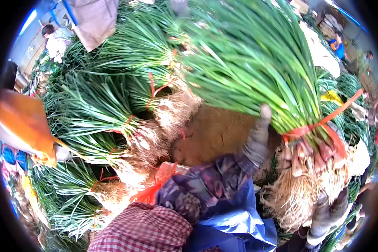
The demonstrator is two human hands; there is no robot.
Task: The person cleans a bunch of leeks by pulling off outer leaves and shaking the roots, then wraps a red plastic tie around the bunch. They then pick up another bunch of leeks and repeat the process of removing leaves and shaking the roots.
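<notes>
A large bundle of green garlic [256, 63], with long flat leaves, pinkish bulbs and pale roots, is held up at the right. An orange-red tie [300, 132] circles its stems, one end sticking out to the upper right. My left hand [258, 140], in a grey glove, grips the stems, its thumb in front and its fingers hidden behind. Below the roots, a grey-gloved shape looks like my right hand [322, 216]; the roots hide most of it, and its fingers cannot be made out. Red plastic ties [155, 182] lie under my left forearm.
Several tied bundles [130, 130] lie stacked at the left, roots towards the middle. Bare brown ground [216, 130] shows between them and the held bundle. Blue plastic [235, 214] covers my lap. An orange cloth [25, 126] hangs far left. Other people [337, 46] are in the background.
</notes>
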